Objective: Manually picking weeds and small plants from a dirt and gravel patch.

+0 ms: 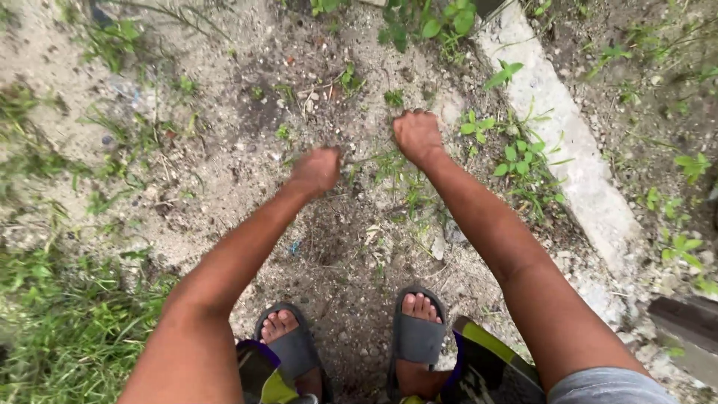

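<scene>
Left hand (317, 170) fisted low over bare soil (247, 127), gripping a thin weed stem (366, 158), right hand (417, 136) fisted just beside it on small weeds (396, 170), concrete curb (568, 142) right, grey slides (419, 337) below

Mostly grey-brown dirt (247, 150) here, dotted with bright green weeds (516, 153), and thicker green grass (60, 329) at one side. The concrete curb (568, 142) is pale, off-white. The slide sandals (415, 337) are dark grey, the shorts (486, 366) patterned in purple, yellow-green and black, the sleeve (606, 385) light grey.
</scene>
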